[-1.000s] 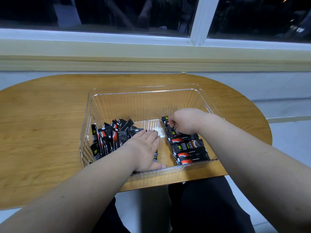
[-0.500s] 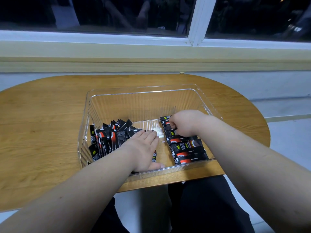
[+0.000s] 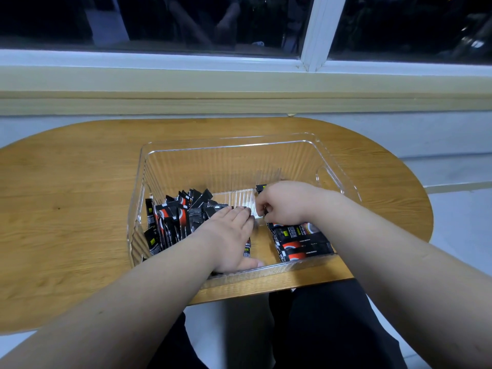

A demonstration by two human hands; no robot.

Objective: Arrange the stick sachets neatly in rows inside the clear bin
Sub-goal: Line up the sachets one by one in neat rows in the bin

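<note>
A clear ribbed bin (image 3: 229, 161) stands on the wooden table. Inside it, a loose pile of black-and-red stick sachets (image 3: 175, 219) fills the left side. A flat row of sachets (image 3: 300, 241) lies along the right side. My left hand (image 3: 229, 235) rests palm down on sachets at the pile's right edge, fingers together and flat. My right hand (image 3: 282, 201) is curled at the far end of the right row, fingers pinched on a sachet there. What lies under both hands is hidden.
The oval wooden table (image 3: 66, 209) extends left and behind the bin. A window sill (image 3: 239, 99) and dark window run along the back. My legs in black trousers (image 3: 319, 328) are below the table's near edge.
My right hand has shifted slightly left along the far end of the right row, nearer my left fingertips. My left hand stays flat on the pile.
</note>
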